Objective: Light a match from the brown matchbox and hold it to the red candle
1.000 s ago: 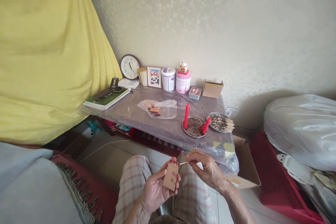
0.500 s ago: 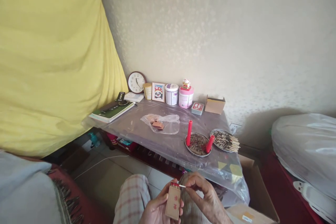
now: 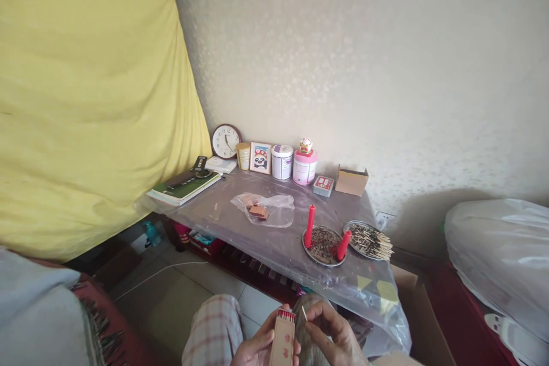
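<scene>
My left hand (image 3: 259, 347) is wrapped round a tan matchbox (image 3: 283, 344) with red characters on its face. Its top end is slid open, showing a row of red-tipped matches (image 3: 286, 314). Just to the right, my right hand (image 3: 337, 338) pinches a single wooden match (image 3: 304, 313) between thumb and index finger, apart from the box. Beyond the hands, on the table, one red candle (image 3: 309, 229) stands upright and a shorter one (image 3: 343, 246) leans on a round metal plate (image 3: 322, 263) strewn with dark bits. Burnt matches (image 3: 380, 246) are heaped on a second plate (image 3: 352, 226).
The low table (image 3: 266, 246) has a plastic cover. A plastic bag (image 3: 281, 214) with brown pieces lies mid-table. Along the back are a clock (image 3: 226, 141), tins (image 3: 282, 163), a picture frame (image 3: 260, 158) and a small carton (image 3: 351, 180). A cardboard box (image 3: 422, 309) stands at the right.
The match in my right hand has swung from level beside the box's open end to nearly upright, clear of the box. The view has tilted slightly up.
</scene>
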A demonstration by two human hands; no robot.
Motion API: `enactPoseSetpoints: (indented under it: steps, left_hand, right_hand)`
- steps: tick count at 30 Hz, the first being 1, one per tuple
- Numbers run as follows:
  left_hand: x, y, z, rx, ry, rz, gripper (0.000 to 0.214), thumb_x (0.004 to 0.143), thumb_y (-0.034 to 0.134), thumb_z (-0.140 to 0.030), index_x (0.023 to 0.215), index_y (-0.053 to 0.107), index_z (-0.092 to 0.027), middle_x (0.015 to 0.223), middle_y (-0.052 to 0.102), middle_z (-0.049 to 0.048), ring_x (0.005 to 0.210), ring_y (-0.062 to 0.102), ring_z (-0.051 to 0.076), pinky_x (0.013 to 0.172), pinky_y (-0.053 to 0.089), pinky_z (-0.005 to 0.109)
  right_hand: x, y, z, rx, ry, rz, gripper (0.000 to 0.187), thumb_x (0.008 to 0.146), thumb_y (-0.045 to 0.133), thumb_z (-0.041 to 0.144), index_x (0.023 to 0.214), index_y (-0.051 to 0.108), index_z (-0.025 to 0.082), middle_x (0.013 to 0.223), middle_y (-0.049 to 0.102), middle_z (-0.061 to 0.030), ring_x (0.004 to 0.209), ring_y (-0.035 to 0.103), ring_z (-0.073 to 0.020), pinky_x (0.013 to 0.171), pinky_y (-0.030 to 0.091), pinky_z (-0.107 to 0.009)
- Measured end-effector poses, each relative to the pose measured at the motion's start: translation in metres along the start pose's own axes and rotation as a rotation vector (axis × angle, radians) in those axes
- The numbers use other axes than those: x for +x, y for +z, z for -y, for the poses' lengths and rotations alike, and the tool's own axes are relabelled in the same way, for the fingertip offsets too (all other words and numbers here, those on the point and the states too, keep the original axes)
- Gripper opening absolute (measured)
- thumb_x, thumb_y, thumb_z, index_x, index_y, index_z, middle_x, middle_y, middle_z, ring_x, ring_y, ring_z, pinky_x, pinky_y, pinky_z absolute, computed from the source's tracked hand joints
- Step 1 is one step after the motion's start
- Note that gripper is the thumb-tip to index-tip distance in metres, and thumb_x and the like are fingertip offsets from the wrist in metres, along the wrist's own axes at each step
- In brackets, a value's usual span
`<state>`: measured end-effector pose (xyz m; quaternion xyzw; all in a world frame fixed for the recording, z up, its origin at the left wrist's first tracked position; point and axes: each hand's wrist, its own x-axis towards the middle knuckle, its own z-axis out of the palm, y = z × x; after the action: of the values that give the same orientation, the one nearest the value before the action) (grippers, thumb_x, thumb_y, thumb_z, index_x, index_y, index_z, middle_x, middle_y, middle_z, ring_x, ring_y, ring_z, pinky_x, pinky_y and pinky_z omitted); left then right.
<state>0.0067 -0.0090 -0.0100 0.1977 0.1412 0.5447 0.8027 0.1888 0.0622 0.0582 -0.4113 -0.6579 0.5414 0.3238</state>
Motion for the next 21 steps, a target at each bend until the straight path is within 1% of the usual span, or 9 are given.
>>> enactPoseSetpoints:
  steps: [4, 8, 13, 17, 19, 21]
  left_hand:
    - [-0.004, 0.012, -0.008, 0.008, -0.049, -0.099, 0.038, 0.074, 0.08, -0.043, 0.112, 0.074, -0.039, 0.094, 0.084, 0.0055, 0.081, 0.077, 0.02, 0.08, 0.052, 0.031]
    - [-0.005, 0.014, -0.008, -0.013, -0.034, -0.16, 0.041, 0.07, 0.084, -0.039, 0.11, 0.075, -0.036, 0.095, 0.084, 0.0059, 0.079, 0.077, 0.021, 0.082, 0.051, 0.034]
    - [-0.002, 0.009, -0.006, 0.001, -0.014, -0.126, 0.039, 0.072, 0.082, -0.041, 0.11, 0.075, -0.038, 0.095, 0.084, 0.0046, 0.081, 0.077, 0.02, 0.077, 0.049, 0.031]
    - [0.0, 0.007, -0.006, 0.03, 0.027, -0.098, 0.044, 0.071, 0.083, -0.045, 0.112, 0.072, -0.041, 0.098, 0.083, 0.0015, 0.09, 0.075, 0.019, 0.08, 0.047, 0.032]
    - [0.001, 0.007, -0.007, 0.026, 0.024, -0.1, 0.044, 0.069, 0.084, -0.044, 0.111, 0.071, -0.042, 0.099, 0.083, 0.0005, 0.092, 0.074, 0.019, 0.081, 0.046, 0.034]
    - [0.002, 0.007, -0.008, 0.027, 0.02, -0.102, 0.044, 0.068, 0.085, -0.044, 0.11, 0.072, -0.043, 0.099, 0.083, 0.0006, 0.093, 0.073, 0.019, 0.082, 0.045, 0.034]
  right_hand:
    - [0.0, -0.001, 0.002, 0.04, 0.002, 0.043, 0.044, 0.077, 0.07, 0.063, 0.076, 0.068, 0.019, 0.076, 0.067, -0.0048, 0.072, 0.06, -0.0205, 0.071, 0.049, -0.031]
    - [-0.001, -0.001, 0.002, 0.102, 0.021, 0.065, 0.042, 0.077, 0.072, 0.061, 0.079, 0.068, 0.019, 0.078, 0.068, -0.0047, 0.075, 0.061, -0.0206, 0.074, 0.049, -0.032]
    - [0.0, -0.002, -0.014, 0.263, 0.057, 0.004, 0.042, 0.07, 0.08, 0.059, 0.078, 0.067, 0.02, 0.077, 0.065, -0.0012, 0.068, 0.056, -0.0153, 0.064, 0.047, -0.027]
    - [0.002, -0.004, -0.026, 0.379, 0.097, -0.052, 0.043, 0.066, 0.084, 0.059, 0.08, 0.07, 0.021, 0.075, 0.066, -0.001, 0.068, 0.055, -0.0143, 0.058, 0.045, -0.023]
    - [0.0, -0.003, -0.024, 0.405, 0.084, -0.071, 0.042, 0.066, 0.084, 0.058, 0.08, 0.071, 0.02, 0.074, 0.066, -0.0013, 0.067, 0.055, -0.0139, 0.057, 0.044, -0.022]
    - [-0.002, -0.001, -0.017, 0.424, 0.059, -0.087, 0.039, 0.069, 0.084, 0.056, 0.077, 0.07, 0.02, 0.073, 0.066, -0.0006, 0.064, 0.053, -0.0125, 0.058, 0.045, -0.022]
